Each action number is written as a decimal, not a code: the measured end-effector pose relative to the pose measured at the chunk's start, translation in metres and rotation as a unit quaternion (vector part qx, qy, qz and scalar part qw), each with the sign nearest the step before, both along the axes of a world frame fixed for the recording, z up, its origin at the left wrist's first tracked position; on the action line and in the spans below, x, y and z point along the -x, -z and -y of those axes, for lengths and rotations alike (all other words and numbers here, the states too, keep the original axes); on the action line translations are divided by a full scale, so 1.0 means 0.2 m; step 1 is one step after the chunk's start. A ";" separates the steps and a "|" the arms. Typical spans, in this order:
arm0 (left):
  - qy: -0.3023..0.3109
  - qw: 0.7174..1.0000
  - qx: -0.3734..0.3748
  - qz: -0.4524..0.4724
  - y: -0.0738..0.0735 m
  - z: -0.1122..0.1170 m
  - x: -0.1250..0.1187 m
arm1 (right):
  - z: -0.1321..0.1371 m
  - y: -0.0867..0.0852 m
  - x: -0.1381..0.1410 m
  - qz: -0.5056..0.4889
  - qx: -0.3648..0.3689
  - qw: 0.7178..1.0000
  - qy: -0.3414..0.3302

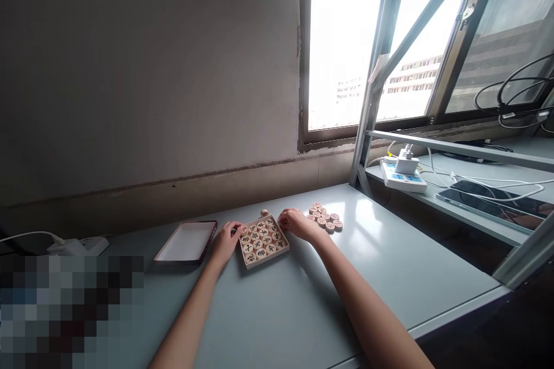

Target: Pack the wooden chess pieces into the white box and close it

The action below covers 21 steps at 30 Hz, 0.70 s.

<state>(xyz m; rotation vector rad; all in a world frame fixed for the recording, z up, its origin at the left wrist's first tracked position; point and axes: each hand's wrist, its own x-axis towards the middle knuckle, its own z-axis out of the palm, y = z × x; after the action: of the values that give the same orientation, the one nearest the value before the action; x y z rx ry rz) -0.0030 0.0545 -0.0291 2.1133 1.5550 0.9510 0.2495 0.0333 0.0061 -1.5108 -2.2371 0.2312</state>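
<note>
A shallow square box (264,259) lies on the grey table, filled with several round wooden chess discs bearing dark characters. My left hand (227,240) rests against the box's left edge, fingers curled at its top left corner. Beside the box's right top corner, my right hand (295,222) has its fingers bent down, pinched over a disc I can barely see. A loose pile of similar discs (324,217) lies just right of that hand. One single disc (264,213) sits behind the box.
The box's lid (187,242), white inside with a dark red rim, lies left of the box. A power strip (400,176), cables and a phone (489,196) sit on the lower shelf at right. Another power strip (80,247) sits at far left. Wall and window stand behind.
</note>
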 end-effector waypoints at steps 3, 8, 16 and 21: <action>0.001 1.000 -0.008 0.003 0.02 -0.01 0.00 | 0.01 -0.02 0.00 0.007 -0.004 1.000 0.006; -0.011 1.000 -0.023 -0.007 0.03 -0.01 0.00 | 0.02 -0.07 0.06 -0.020 -0.090 0.990 0.103; -0.020 0.998 -0.063 0.016 0.04 -0.01 0.00 | 0.07 -0.01 0.39 0.023 -0.075 0.996 0.045; -0.105 0.975 -0.190 0.050 0.00 -0.04 0.01 | 0.08 0.03 0.44 0.062 -0.093 0.992 0.056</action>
<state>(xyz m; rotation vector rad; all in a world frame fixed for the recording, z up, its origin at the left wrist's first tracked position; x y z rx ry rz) -0.0055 0.0619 -0.0297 2.1260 1.6760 1.5108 0.1621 0.0173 -0.0001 -1.5809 -2.1881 -0.1048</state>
